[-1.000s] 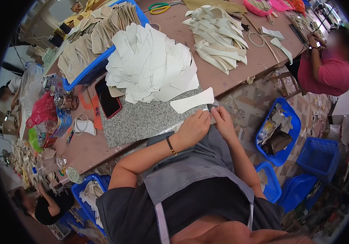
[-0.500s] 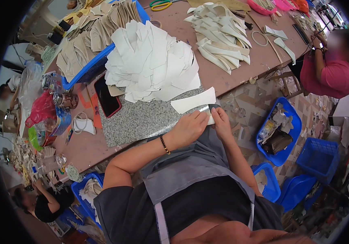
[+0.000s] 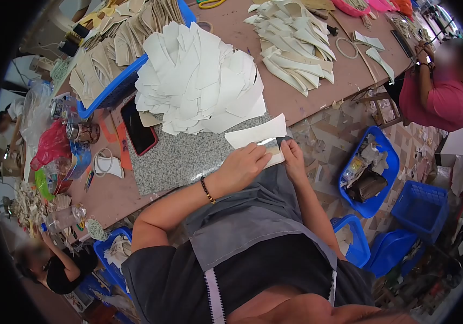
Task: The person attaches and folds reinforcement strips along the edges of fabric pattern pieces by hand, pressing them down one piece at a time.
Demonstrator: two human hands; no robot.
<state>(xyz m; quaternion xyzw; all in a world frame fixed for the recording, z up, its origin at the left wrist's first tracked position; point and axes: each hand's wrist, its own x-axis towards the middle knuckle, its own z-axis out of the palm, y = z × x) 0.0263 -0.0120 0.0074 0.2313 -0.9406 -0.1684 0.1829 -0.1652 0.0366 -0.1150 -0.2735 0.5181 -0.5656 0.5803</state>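
Observation:
My left hand point(image 3: 245, 168), below a dark bead bracelet, is closed on a narrow cream leather-like piece point(image 3: 276, 158) at the slab's near right corner. Closed beside it, my right hand point(image 3: 294, 161) grips the dark end point(image 3: 282, 141) of a shiny flat strip point(image 3: 267, 142) that looks like a metal blade. Fingers partly hide both held things. Just beyond my hands, a white curved piece point(image 3: 257, 132) lies on the speckled stone slab point(image 3: 175, 162). A large heap of white cut pieces point(image 3: 196, 81) covers the slab's far part.
A phone point(image 3: 138, 129) lies left of the heap, near a blue basket point(image 3: 115, 86) packed with beige pieces. More curved pieces point(image 3: 296, 48) are piled at the far right. Blue bins point(image 3: 385, 181) stand on the floor. One co-worker point(image 3: 437, 97) sits right, another point(image 3: 64, 267) lower left.
My left hand has shifted slightly left and down along the held piece, exposing more of its cream surface. My right hand stays nearly in place. The view has moved slightly.

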